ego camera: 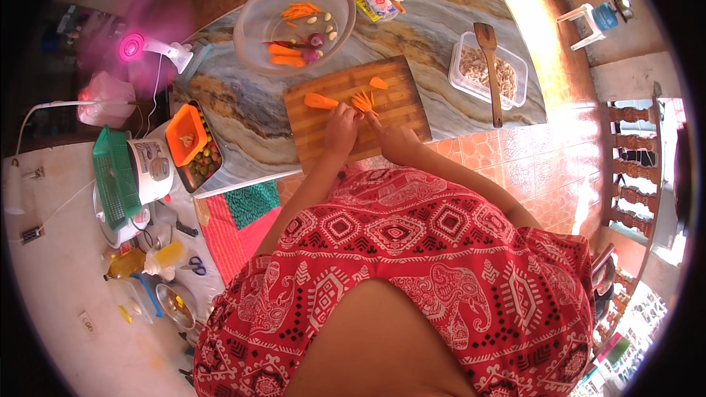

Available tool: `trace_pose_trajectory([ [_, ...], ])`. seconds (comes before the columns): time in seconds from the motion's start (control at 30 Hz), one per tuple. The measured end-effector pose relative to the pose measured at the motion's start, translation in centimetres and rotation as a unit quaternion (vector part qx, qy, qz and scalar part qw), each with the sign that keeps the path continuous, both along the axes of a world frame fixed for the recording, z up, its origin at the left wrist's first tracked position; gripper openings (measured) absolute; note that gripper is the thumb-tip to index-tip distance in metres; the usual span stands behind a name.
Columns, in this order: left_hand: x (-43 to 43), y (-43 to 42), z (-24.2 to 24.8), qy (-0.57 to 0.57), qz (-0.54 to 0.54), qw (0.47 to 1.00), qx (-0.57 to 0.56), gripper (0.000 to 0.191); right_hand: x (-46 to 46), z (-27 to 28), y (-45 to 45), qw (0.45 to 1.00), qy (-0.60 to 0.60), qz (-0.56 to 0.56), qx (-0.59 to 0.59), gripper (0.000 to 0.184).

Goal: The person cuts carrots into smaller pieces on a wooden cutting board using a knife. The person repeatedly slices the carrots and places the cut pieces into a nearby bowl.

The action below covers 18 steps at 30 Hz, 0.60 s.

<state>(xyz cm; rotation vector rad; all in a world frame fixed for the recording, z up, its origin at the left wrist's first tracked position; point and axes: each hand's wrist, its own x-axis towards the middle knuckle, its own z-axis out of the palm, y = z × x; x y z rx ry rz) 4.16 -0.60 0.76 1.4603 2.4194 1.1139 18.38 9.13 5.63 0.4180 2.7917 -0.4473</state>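
A wooden cutting board [309, 138] lies in front of me on a marble-patterned table [242, 138]. My left hand [343, 124] is on the board with its fingers bent down, close beside a peeled carrot piece [320, 101]. Thin carrot strips [362, 101] lie fanned out just beyond the fingertips. My right hand [396, 137] points its index finger at the near end of these strips, its other fingers curled under. What either hand grips is hidden, and no knife blade can be made out. A flat carrot slice [378, 83] rests near the board's far edge.
A clear basin [242, 38] holds carrots, onions, garlic and chillies. At right, a wooden spatula [488, 60] lies across a plastic container [459, 85] of shredded food. An orange basket [175, 128] sits on a fruit tray at left. Seasoning packets [378, 5] lie behind.
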Motion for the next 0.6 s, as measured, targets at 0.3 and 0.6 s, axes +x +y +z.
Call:
trace_pose_trajectory([
  [0.3,-0.05,0.05,0.40,0.008,-0.009,1.000,-0.017,0.011,-0.27,0.69,-0.23,0.999,-0.033,0.005,0.016,0.088],
  [0.6,-0.32,-0.03,-0.07,0.027,-0.015,0.999,-0.030,0.008,-0.48,0.67,-0.16,0.999,-0.045,0.003,0.004,0.089],
])
